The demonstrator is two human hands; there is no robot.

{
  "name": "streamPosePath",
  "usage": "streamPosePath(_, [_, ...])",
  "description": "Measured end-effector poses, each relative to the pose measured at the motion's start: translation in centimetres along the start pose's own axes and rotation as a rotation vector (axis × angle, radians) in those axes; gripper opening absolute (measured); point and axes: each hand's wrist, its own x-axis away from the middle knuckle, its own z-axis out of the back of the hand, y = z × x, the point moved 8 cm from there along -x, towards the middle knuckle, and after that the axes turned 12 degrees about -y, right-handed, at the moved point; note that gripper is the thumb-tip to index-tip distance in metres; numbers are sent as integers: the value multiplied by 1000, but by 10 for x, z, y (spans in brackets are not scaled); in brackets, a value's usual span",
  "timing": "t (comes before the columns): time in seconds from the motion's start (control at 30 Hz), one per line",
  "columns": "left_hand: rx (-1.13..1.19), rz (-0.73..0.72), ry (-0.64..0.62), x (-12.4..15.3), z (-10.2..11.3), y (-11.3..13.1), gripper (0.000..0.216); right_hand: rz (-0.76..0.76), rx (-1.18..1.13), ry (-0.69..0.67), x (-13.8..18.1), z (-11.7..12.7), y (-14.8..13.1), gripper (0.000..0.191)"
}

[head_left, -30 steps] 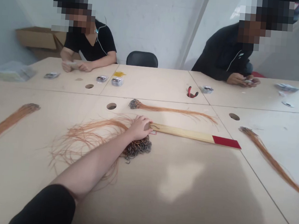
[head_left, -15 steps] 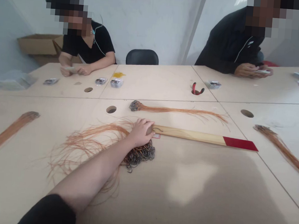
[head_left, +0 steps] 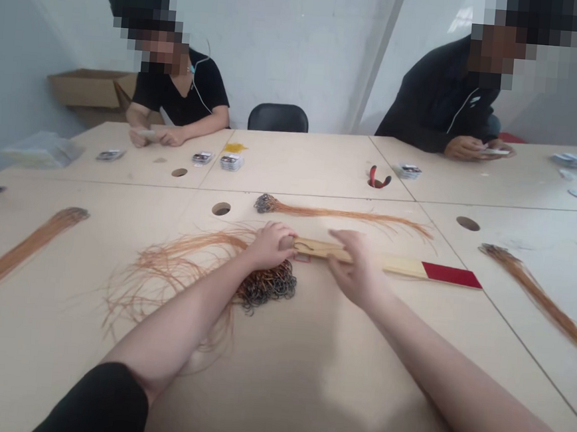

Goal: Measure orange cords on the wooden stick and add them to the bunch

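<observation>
At the left of the bench point(head_left: 274, 394): a tied-looking bundle of orange strands point(head_left: 25, 255) lies aslant, its dark end pointing away; a clear plastic bag point(head_left: 44, 149) sits farther back.
Left co-worker: a person in a black top point(head_left: 179, 87) sits across the bench, both hands at a small pale item, small packets point(head_left: 231, 162) near.
Loose strands: orange lines point(head_left: 165, 259) fan out leftward from a heap of dark hooks point(head_left: 270, 286), which lies beneath and just beside the left hand.
Left hand point(head_left: 269, 244): fingers and thumb closed about the left end of the pale strip point(head_left: 399, 265).
Beyond the left hand: another hook bundle point(head_left: 266, 203) lies crosswise, its strands trailing right.
Pale strip: flat on the bench, running right to a red end point(head_left: 451, 275); one hook point(head_left: 306, 246) lies on it, between the hands.
Right hand point(head_left: 359, 268): thumb and fingers spread wide, over the strip's middle; whether it touches, I cannot tell.
Far right: red-and-black handles point(head_left: 379, 178) poke from a bench hole, a dark-sleeved person point(head_left: 432, 101) sits behind, and one more strand bundle point(head_left: 528, 281) slants nearer.
</observation>
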Motion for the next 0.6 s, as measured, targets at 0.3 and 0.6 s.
streamPosePath(0.3, [1038,-37,-90,1,-15,0,45,211,416,-293,-12,-43,-8,36])
streamPosePath(0.6, [1360,133,-104,-4,-36,-18,54,106,309,-330,-14,-59,4,38])
